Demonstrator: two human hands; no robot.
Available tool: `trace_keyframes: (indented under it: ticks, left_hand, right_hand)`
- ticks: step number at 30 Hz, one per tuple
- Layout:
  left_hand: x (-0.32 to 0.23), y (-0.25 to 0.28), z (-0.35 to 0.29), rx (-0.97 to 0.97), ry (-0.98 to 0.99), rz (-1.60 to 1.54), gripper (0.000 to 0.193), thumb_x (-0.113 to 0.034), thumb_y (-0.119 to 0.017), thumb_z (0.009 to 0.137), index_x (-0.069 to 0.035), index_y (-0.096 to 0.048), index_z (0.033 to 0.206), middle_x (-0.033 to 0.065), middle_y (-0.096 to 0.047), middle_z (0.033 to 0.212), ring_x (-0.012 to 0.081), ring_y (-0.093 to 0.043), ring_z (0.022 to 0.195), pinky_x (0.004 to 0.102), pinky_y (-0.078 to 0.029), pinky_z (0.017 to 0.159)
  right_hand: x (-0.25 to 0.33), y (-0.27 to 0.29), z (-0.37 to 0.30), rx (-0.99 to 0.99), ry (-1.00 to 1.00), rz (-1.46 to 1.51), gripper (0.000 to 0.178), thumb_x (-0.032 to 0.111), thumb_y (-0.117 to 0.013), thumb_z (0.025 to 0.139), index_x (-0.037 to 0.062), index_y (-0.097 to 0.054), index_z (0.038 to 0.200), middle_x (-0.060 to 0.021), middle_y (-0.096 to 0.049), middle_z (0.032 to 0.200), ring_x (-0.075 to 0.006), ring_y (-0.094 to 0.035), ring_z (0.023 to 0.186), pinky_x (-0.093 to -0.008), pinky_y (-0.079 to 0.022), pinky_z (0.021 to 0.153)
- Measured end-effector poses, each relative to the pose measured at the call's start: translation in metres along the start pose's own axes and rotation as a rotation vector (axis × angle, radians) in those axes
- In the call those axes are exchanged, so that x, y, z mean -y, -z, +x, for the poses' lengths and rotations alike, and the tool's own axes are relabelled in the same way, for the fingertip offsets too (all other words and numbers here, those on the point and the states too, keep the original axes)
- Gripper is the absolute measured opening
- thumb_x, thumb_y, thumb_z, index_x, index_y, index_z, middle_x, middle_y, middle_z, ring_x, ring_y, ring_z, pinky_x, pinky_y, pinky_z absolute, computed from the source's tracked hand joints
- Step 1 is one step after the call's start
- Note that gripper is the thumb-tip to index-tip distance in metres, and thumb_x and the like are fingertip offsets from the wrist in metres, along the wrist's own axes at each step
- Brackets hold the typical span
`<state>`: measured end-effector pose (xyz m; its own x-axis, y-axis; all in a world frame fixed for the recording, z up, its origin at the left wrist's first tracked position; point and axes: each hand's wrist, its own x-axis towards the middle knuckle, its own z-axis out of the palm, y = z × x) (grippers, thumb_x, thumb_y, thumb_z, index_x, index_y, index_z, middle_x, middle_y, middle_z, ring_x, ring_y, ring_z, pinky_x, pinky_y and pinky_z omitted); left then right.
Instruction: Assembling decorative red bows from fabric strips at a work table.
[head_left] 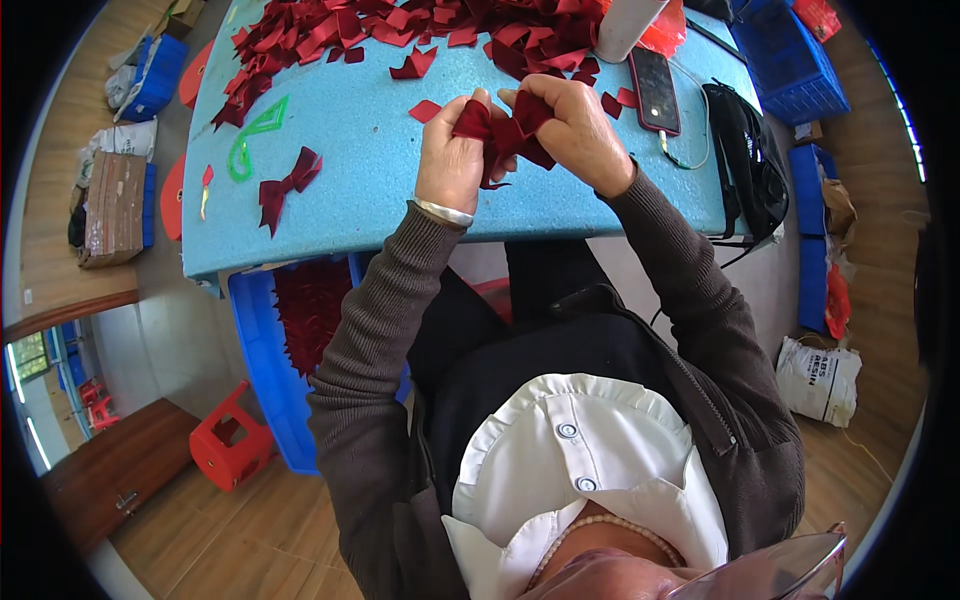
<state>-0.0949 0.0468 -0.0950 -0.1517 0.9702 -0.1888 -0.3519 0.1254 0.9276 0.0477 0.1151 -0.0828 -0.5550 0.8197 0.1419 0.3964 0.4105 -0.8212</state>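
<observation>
Between my two hands, above the near part of the light blue table (pixel 350 180), is a dark red fabric bow (pixel 497 135). My left hand (pixel 450 160) pinches its left loop, thumb and fingers closed on the cloth. On the other side my right hand (pixel 578 125) grips the right loop, its fingers curled round it. The knot sits between the two hands, and a tail hangs below. Another dark red bow (pixel 290 188) lies flat on the table to the left. A loose red fabric piece (pixel 425 111) rests just beyond my left hand.
A heap of red fabric pieces (pixel 330 30) covers the far table. At right are a phone (pixel 655 90) on a cable, a pale cup (pixel 628 30) and a black bag (pixel 745 160). A green plastic piece (pixel 258 135) lies left. Below stands a blue crate (pixel 265 360) holding red pieces.
</observation>
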Motion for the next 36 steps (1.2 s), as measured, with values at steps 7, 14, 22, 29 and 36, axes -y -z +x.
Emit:
trace_keyframes:
  ticks: [7, 14, 22, 29, 36]
  left_hand:
    - [0.024, 0.006, 0.017, -0.164, -0.002, -0.062, 0.037, -0.037, -0.045, 0.1, -0.004, -0.055, 0.085, 0.0032, -0.058, 0.069, 0.0097, -0.056, 0.055, 0.0226, -0.045, 0.045]
    - [0.048, 0.01, 0.02, -0.283, -0.164, -0.071, 0.039, -0.037, -0.044, 0.101, -0.005, -0.057, 0.083, 0.0013, -0.058, 0.069, 0.0074, -0.055, 0.057, 0.0224, -0.044, 0.046]
    - [0.04, -0.004, 0.016, -0.231, -0.096, -0.171, 0.045, -0.043, -0.042, 0.1, -0.006, -0.057, 0.08, 0.0005, -0.057, 0.063, 0.0064, -0.048, 0.046, 0.0193, -0.037, 0.038]
    - [0.042, -0.014, 0.011, -0.284, -0.046, -0.263, 0.044, -0.044, -0.044, 0.099, -0.007, -0.054, 0.078, 0.0005, -0.053, 0.06, 0.0074, -0.041, 0.041, 0.0202, -0.032, 0.037]
    - [0.032, -0.022, 0.0, -0.307, -0.027, -0.286, 0.044, -0.044, -0.044, 0.099, -0.007, -0.053, 0.078, 0.0004, -0.051, 0.059, 0.0073, -0.04, 0.041, 0.0203, -0.03, 0.037]
  right_hand:
    - [-0.03, -0.027, 0.01, -0.085, 0.133, -0.017, 0.012, -0.003, -0.051, 0.084, -0.0068, -0.061, 0.089, -0.0119, -0.068, 0.076, -0.0115, -0.062, 0.068, -0.0263, -0.049, 0.056]
    - [-0.035, -0.039, 0.003, -0.122, -0.063, 0.147, 0.014, -0.009, -0.048, 0.081, -0.0069, -0.06, 0.088, -0.0144, -0.071, 0.086, -0.0127, -0.065, 0.08, -0.026, -0.051, 0.062]
    - [-0.034, -0.038, 0.0, -0.232, 0.024, 0.203, 0.015, -0.011, -0.046, 0.078, -0.0071, -0.057, 0.086, -0.018, -0.07, 0.086, -0.0131, -0.064, 0.085, -0.0269, -0.05, 0.062]
    - [-0.026, -0.033, -0.008, -0.329, 0.131, -0.06, 0.009, -0.01, -0.052, 0.076, -0.0049, -0.053, 0.084, -0.0221, -0.068, 0.083, -0.0236, -0.069, 0.079, -0.0297, -0.051, 0.062]
    - [-0.014, -0.025, -0.013, -0.338, 0.168, -0.099, 0.011, -0.009, -0.056, 0.075, -0.0037, -0.052, 0.083, -0.0211, -0.067, 0.08, -0.0314, -0.069, 0.076, -0.0318, -0.051, 0.06]
